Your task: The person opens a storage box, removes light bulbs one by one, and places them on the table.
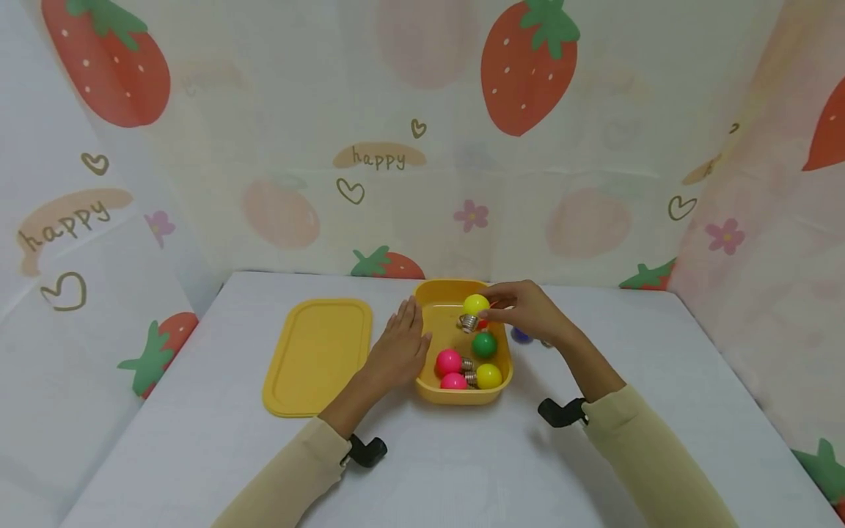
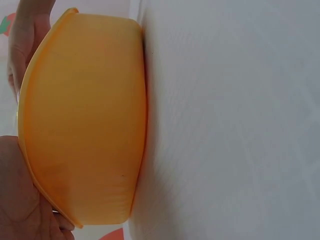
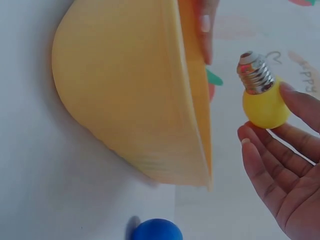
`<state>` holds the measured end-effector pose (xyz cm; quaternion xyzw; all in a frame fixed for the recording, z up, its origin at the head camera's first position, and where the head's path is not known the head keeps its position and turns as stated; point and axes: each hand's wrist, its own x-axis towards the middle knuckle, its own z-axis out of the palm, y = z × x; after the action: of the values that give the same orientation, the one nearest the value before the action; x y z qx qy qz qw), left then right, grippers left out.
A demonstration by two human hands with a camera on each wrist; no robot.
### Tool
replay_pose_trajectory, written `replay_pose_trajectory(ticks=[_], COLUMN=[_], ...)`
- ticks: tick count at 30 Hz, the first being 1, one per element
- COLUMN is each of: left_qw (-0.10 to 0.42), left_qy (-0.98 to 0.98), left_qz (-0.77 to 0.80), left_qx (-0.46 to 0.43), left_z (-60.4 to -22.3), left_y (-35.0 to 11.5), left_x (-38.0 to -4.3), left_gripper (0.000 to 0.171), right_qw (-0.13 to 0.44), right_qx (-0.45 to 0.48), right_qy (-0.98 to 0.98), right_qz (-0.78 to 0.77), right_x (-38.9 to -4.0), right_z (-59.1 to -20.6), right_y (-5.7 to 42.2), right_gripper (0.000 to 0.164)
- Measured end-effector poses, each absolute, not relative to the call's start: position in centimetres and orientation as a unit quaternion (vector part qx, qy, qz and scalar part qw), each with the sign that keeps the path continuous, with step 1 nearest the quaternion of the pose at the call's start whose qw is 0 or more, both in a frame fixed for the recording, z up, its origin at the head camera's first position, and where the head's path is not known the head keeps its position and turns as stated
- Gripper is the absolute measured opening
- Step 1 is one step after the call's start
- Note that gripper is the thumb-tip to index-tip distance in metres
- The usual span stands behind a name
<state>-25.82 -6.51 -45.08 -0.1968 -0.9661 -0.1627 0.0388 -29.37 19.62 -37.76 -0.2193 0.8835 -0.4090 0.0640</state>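
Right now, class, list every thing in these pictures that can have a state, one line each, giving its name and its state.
Yellow plastic box: open, lid off, upright on the table.
Flat yellow plastic lid: lying beside the box, to its left.
Yellow bulb with metal screw base: held above the box.
Green bulb: in the box.
Two pink bulbs: in the box.
Blue bulb: on the table, outside the box.
Left hand: flat against the box's side.
Right hand: pinching the held bulb.

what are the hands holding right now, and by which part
The right hand pinches a yellow bulb by its round globe, screw base free. The left hand holds nothing, resting flat against the yellow box.
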Motion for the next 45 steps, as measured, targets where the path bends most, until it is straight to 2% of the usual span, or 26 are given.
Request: replay_pose_trajectory(ticks=[9, 24, 34, 45], left_qw=[0.038, 0.034, 0.031, 0.03], left_qy=[-0.966, -0.968, -0.968, -0.97], left_qz=[-0.165, -0.159, -0.162, -0.152], left_qx=[-0.193, -0.189, -0.189, -0.187], left_z=[-45.1, -45.6, -45.3, -45.4], left_y=[-6.6, -6.5, -6.3, -6.4], left_x=[-25.9, -26.3, -26.1, -26.0], left_gripper=[0.064, 0.065, 0.065, 0.065], right_qw=[0.023, -0.008, -0.024, -0.061], right_qx=[-0.193, -0.153, -0.122, -0.116], right_qy=[0.885, 0.877, 0.866, 0.847], right_qz=[-0.424, -0.455, -0.484, -0.514], right_x=[-28.4, -26.9, -26.9, -27.2], right_z=[-37.6, -38.0, -38.8, -39.4], right_y=[21.8, 25.6, 28.0, 29.8], right_gripper=[0.045, 0.047, 0.052, 0.049])
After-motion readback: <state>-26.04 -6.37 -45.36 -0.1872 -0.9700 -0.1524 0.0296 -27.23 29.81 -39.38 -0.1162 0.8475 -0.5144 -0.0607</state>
